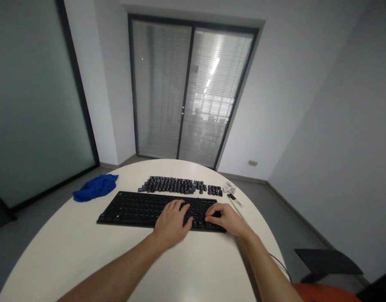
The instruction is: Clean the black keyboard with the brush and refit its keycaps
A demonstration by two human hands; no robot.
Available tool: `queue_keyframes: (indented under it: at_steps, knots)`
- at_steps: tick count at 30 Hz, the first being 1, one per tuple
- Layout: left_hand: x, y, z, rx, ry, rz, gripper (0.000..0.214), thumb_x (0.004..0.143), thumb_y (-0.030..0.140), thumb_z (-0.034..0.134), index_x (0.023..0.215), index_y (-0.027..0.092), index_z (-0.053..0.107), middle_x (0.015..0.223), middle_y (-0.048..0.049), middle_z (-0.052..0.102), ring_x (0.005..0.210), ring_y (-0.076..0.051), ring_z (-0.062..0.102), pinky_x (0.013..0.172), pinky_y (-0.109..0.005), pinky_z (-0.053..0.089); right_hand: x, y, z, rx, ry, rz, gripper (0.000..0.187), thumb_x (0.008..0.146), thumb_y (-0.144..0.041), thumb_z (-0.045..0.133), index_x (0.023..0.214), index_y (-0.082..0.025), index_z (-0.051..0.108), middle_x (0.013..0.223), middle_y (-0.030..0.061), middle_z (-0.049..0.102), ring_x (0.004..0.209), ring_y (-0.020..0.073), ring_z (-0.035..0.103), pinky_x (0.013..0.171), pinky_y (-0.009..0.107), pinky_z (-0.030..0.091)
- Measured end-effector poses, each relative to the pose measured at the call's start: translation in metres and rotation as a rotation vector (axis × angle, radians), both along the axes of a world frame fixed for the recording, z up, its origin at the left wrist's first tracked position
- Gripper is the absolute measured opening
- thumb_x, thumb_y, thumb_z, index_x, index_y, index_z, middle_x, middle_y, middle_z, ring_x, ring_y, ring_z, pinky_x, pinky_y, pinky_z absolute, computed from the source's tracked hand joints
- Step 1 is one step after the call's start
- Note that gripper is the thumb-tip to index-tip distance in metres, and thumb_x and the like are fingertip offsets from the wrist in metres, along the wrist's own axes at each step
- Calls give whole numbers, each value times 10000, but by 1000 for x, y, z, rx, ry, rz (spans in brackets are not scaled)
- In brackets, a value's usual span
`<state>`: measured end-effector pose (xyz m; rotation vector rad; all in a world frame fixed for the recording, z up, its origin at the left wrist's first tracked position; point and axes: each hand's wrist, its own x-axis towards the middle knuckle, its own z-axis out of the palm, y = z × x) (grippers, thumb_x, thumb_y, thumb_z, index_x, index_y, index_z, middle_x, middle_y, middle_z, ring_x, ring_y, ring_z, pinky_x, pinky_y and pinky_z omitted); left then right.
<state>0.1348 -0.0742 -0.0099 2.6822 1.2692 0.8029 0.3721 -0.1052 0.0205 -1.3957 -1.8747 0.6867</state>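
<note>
A black keyboard (130, 207) lies on the white round table, its long side towards me. My left hand (171, 222) rests over the right half of the keyboard, fingers apart, with nothing visible in it. At the number-pad end, my right hand (225, 218) is bent with thumb and fingertips pinched together low over the keys. Whatever is between those fingertips, if anything, is too small to tell. Behind the keyboard, several loose black keycaps (170, 184) are laid out in keyboard order, with a smaller block of keycaps (215, 191) at their right.
A crumpled blue cloth (96, 188) lies at the left edge of the table (86, 260). Right of the keycaps are a crumpled white tissue (229, 187) and a small brush-like tool (234, 199). A dark cable (281, 264) hangs by the right edge, near a black chair part (328, 261).
</note>
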Motion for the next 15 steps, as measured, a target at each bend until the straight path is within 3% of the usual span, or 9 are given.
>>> queue_keyframes:
  at_steps: [15]
  knots:
    - [0, -1, 1, 1, 13, 1, 440, 934, 387, 478, 1316, 194, 576, 1335, -121, 564, 1259, -294, 477, 1097, -463, 362, 1, -1, 1, -26, -84, -52, 194, 815, -396, 684, 817, -220, 765, 861, 33, 753, 845, 235, 664, 785, 329, 475]
